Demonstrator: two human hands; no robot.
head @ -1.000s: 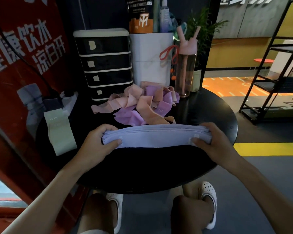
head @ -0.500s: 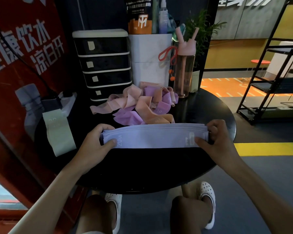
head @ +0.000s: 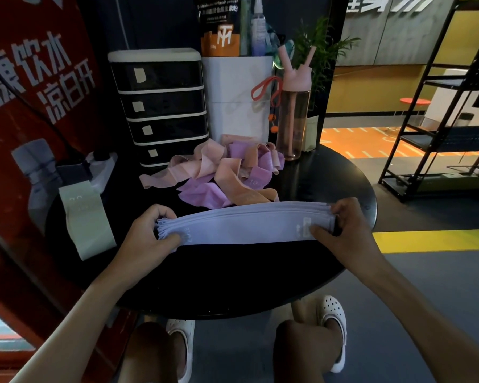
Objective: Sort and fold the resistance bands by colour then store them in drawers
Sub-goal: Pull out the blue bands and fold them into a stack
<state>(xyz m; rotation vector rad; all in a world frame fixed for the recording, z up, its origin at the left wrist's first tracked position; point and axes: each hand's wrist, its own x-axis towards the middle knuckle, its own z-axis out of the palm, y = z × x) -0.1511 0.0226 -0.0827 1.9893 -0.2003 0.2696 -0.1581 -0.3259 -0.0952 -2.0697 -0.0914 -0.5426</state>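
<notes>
A flat stack of lavender-blue resistance bands (head: 241, 225) lies across the round black table (head: 233, 286). My left hand (head: 147, 236) pinches the stack's left end, thumb on top. At the right end my right hand (head: 346, 228) grips the stack with curled fingers. Behind the stack lies a loose heap of pink, peach and purple bands (head: 227, 172). A pale green band (head: 85, 217) lies flat at the table's left. The black drawer unit (head: 161, 106) with several shut drawers stands at the back.
A white container (head: 238, 98) and a pink water bottle (head: 293, 111) stand at the back right of the table. A power strip (head: 94, 170) sits at the left by a red banner. A black metal shelf rack (head: 440, 120) stands on the floor at right.
Both hands have shifted their hold on the lavender stack's ends; the right hand's fingers now curl round the right end and the stack lies flatter, its printed labels showing.
</notes>
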